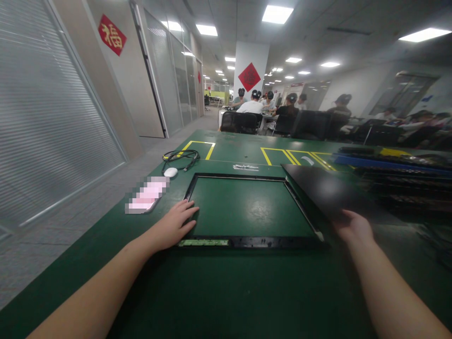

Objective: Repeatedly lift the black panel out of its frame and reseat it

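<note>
A thin black rectangular frame (275, 242), like a monitor bezel, lies flat on the green tabletop. Over its left side rests my left hand (180, 219), fingers spread and reaching inside the frame. A narrow green circuit strip (205, 243) sits along the frame's near edge, close to that hand. To the right, a flat black panel (318, 186) is tilted, with its left edge near the frame's right side. My right hand (355, 227) is closed on the panel's near edge, and some of its fingers are hidden underneath.
Left of the frame are a phone (146, 195), a white mouse (171, 172) and a coiled black cable (181, 159). Beyond the frame lies a small whitish strip (246, 167). Yellow tape (201, 142) marks the far tabletop. Dark stacked parts (406, 179) stand at right. Several people sit farther back.
</note>
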Motion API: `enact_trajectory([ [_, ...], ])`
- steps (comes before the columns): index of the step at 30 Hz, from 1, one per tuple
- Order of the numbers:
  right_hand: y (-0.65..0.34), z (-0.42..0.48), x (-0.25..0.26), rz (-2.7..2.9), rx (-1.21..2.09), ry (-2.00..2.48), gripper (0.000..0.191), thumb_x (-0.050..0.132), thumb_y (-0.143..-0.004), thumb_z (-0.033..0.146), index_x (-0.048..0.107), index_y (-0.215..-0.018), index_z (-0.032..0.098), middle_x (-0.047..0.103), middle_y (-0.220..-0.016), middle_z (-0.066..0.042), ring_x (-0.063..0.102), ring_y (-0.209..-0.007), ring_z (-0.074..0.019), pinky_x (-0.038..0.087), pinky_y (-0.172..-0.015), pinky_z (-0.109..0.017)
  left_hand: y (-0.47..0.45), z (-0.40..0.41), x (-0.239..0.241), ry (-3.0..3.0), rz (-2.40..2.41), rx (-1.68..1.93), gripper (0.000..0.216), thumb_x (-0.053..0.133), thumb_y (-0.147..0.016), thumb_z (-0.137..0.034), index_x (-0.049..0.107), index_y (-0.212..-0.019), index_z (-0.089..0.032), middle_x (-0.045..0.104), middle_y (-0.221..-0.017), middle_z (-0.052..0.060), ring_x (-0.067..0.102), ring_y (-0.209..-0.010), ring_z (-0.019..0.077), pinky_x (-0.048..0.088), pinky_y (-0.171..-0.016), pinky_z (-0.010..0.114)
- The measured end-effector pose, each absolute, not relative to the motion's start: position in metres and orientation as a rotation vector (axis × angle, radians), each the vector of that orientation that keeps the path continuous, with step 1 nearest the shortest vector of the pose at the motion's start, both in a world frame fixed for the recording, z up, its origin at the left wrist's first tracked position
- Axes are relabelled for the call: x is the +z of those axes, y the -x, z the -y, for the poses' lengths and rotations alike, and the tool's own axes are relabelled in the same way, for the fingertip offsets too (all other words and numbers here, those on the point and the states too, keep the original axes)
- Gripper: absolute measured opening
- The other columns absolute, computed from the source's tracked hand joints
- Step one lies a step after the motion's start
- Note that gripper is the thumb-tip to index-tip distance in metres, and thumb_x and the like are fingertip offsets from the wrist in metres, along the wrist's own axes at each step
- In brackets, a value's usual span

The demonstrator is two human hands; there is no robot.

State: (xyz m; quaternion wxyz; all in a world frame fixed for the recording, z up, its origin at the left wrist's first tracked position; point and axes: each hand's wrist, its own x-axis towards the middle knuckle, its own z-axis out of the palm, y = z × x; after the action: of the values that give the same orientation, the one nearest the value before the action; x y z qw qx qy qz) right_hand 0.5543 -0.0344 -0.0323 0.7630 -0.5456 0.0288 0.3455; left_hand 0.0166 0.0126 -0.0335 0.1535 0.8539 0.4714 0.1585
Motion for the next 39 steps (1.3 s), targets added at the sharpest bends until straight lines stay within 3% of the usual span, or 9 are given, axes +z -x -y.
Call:
enact_trajectory([
  [11,-0.558,0.032,-0.036,-0.068,0.765,1.16,0.021,0.049,-0.08,0.002,0.058,-0.082,0.02,0.066,-0.074,0.001,0.066,-0.064,-0.0123,0.061,-0.056,-0.023,-0.018,-0.011,-0.032,-2.53,-1.387,0.336,0.055,0.044,-0.095,-0.042,0.059,-0.139,-0.014,0.049,-0.153,0.019,0.034,-0.146,0.0374,0.03,-0.116,0.058],
  [24,-0.557,0.032,-0.035,-0.077,0.765,1.153,0.021,0.05,-0.079,0.001,0.059,-0.082,0.019,0.067,-0.075,0.001,0.067,-0.065,-0.0123,0.061,-0.056,-0.023,-0.016,-0.012,-0.034,-2.456,-1.349,0.464,0.052,0.05,-0.092,-0.045,0.063,-0.135,-0.019,0.052,-0.151,0.017,0.035,-0.146,0.0379,0.03,-0.115,0.06],
  [30,-0.552,0.033,-0.033,-0.076,0.76,1.134,0.02,0.05,-0.081,0.002,0.06,-0.084,0.019,0.068,-0.08,0.0,0.067,-0.068,-0.0123,0.061,-0.058,-0.024,-0.019,-0.011,-0.031,-2.489,-1.384,0.341,0.058,0.044,-0.094,-0.044,0.059,-0.139,-0.012,0.048,-0.153,0.021,0.031,-0.147,0.0381,0.027,-0.117,0.058],
  [39,-0.529,0.038,-0.013,-0.065,0.718,0.999,0.016,0.048,-0.089,0.008,0.061,-0.088,0.016,0.07,-0.093,-0.003,0.067,-0.08,-0.0122,0.06,-0.071,-0.024,-0.019,-0.01,-0.027,-2.461,-1.369,0.435,0.056,0.047,-0.092,-0.048,0.062,-0.135,-0.015,0.053,-0.149,0.019,0.039,-0.143,0.0372,0.03,-0.116,0.057],
])
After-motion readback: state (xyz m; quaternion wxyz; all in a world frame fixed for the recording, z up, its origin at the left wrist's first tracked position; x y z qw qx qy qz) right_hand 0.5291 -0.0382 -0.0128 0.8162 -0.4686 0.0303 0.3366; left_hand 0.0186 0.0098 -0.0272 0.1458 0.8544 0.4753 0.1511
